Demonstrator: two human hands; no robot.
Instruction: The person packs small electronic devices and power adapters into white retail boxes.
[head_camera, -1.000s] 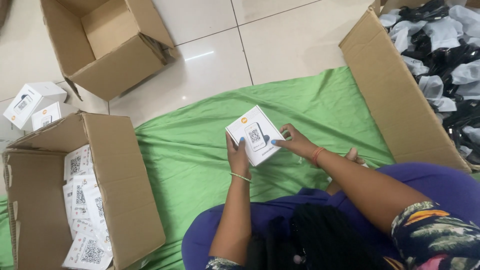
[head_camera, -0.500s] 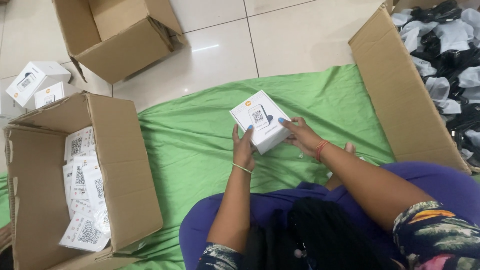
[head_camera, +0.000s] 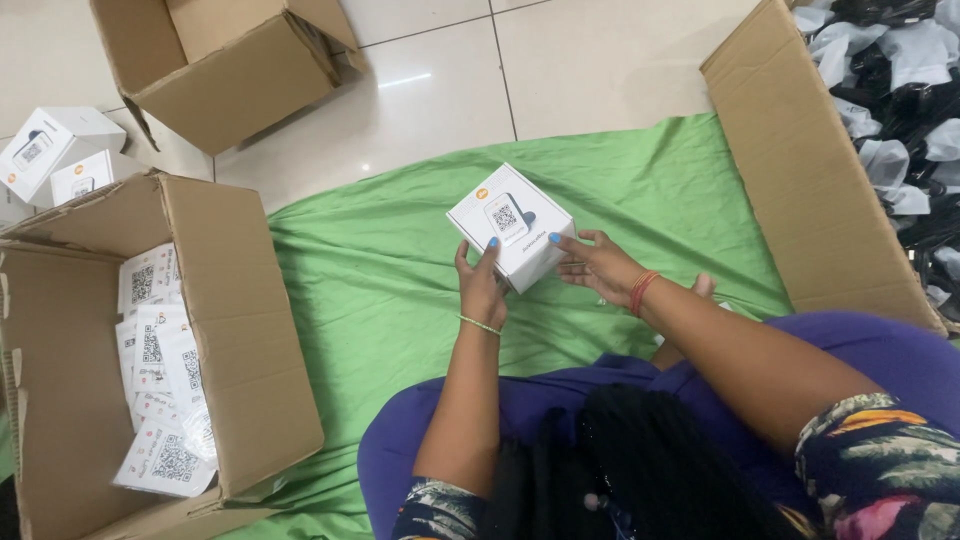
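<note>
Both hands pinch a small white box (head_camera: 511, 227) above the green cloth (head_camera: 400, 290): left hand (head_camera: 481, 285) grips its near-left side, right hand (head_camera: 598, 266) its right edge. Open cardboard carton (head_camera: 215, 330) of printed leaflets (head_camera: 160, 380) sits at left.

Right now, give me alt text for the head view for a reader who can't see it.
A seated person holds a small white box between the left hand and right hand above a green cloth. An open cardboard carton of printed leaflets sits to the left; another carton of bagged black items lies to the right.
</note>
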